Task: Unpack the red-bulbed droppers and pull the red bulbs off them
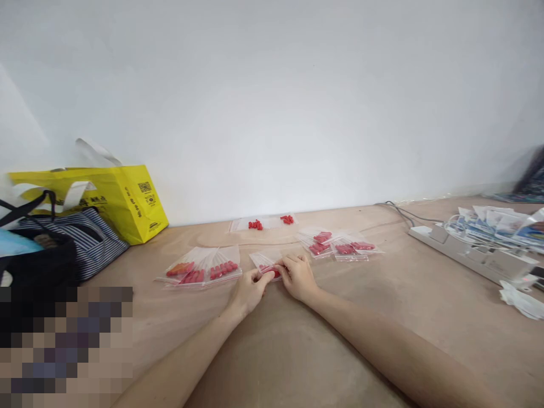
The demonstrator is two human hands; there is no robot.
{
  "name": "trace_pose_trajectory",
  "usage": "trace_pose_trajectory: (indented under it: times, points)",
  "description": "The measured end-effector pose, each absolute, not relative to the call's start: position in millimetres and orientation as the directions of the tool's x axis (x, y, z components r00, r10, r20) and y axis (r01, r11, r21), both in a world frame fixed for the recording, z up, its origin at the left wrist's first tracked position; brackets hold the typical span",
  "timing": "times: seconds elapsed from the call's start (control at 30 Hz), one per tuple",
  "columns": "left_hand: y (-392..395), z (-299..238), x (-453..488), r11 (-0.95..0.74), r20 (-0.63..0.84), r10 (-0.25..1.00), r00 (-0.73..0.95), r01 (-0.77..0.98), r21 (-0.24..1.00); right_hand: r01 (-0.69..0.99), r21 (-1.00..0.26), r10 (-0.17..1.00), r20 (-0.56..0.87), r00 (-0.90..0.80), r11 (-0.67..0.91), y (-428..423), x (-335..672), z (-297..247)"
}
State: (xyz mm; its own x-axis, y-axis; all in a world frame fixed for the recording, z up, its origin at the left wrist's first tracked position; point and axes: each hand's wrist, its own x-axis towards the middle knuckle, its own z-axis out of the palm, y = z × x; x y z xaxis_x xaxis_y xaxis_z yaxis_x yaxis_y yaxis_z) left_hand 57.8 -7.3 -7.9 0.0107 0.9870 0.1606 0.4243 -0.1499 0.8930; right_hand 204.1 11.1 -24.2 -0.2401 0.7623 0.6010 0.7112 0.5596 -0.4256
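A small clear zip bag [264, 259] with red pieces in it lies at the middle of the table, between my two hands. My left hand [250, 288] pinches its near edge from the left, thumb against the fingers. From the right, my right hand [298, 276] grips the same edge with bent fingers, close to the left thumb. Part of the bag and its contents is hidden by the fingers. To the left, several filled zip bags [204, 272] lie fanned out and overlapping. More zip bags with red pieces [344, 248] lie beyond my right hand.
Clear bags with loose red pieces [255, 225] lie near the wall. A yellow shopping bag [131, 198] and a striped bag [96, 243] stand at left. On the right are a white power strip [463, 258], cables and several printed packets [497, 224].
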Motion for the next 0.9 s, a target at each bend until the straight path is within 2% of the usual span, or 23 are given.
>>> trace_pose_trajectory:
  times: [0.07,0.17,0.23,0.33,0.43,0.57,0.63,0.7,0.9]
  points:
    - [-7.0,-1.8,49.4,-0.253,0.303,0.953,-0.004,0.543,0.801,0.669,-0.382,0.719,0.606,-0.34,0.638,11.8,210.7,-25.6]
    - [-1.0,1.1,35.0,-0.482,0.564,0.809,0.165,0.735,0.477,0.628,-0.281,0.643,0.602,-0.474,0.726,11.3,220.1,-26.9]
    - [5.8,-2.7,27.6,-0.58,0.575,0.743,0.344,0.759,0.296,0.626,-0.23,0.615,0.6,-0.512,0.745,10.2,224.6,-26.9]
    - [13.6,-11.5,22.8,-0.636,0.44,0.736,0.514,0.748,0.189,0.651,-0.197,0.612,0.609,-0.505,0.733,8.7,227.8,-26.5]
    - [12.8,-14.9,24.2,-0.656,0.366,0.734,0.572,0.736,0.165,0.708,-0.229,0.657,0.628,-0.417,0.668,8.5,228.1,-26.7]
    - [1.7,-9.8,30.4,-0.667,0.385,0.725,0.571,0.723,0.181,0.796,-0.416,0.767,0.634,-0.093,0.44,12.3,229.3,-29.1]
    - [-3.5,-6.7,33.6,-0.685,0.375,0.716,0.589,0.698,0.211,0.782,-0.495,0.797,0.604,-0.004,0.379,16.3,231.9,-30.8]
    - [-6.6,-4.7,35.9,-0.701,0.368,0.706,0.605,0.669,0.247,0.733,-0.551,0.824,0.566,-0.025,0.4,20.9,235.5,-32.5]
    - [-4.6,-4.4,34.8,-0.669,0.347,0.743,0.573,0.649,0.362,0.551,-0.681,0.876,0.395,-0.278,0.482,30.2,244.0,-35.5]
